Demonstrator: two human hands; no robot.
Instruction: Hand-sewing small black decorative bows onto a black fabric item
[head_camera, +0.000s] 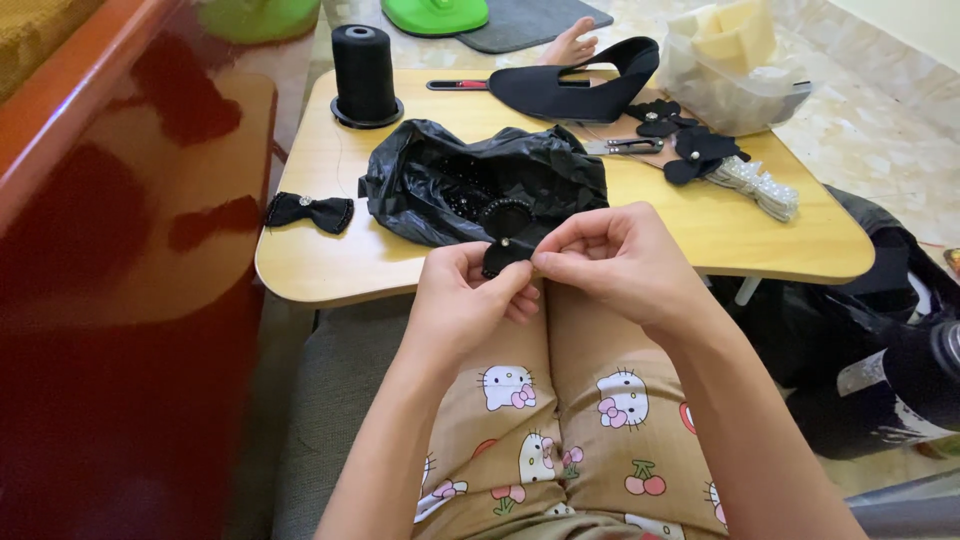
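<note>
While poised just over the near edge of the table (330, 270), both hands (545, 275) pinched shut on a small black bow piece (503, 255). Sat right before a crumpled black plastic bag (480, 180). Finished black bow (308, 211) lay well apart, leftward.

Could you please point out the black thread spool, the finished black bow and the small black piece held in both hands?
Black thread spool (364, 70): head view, side of the cone.
Finished black bow (309, 211): head view, its centre knot.
Small black piece (503, 254): head view, part showing between the fingers.
</note>
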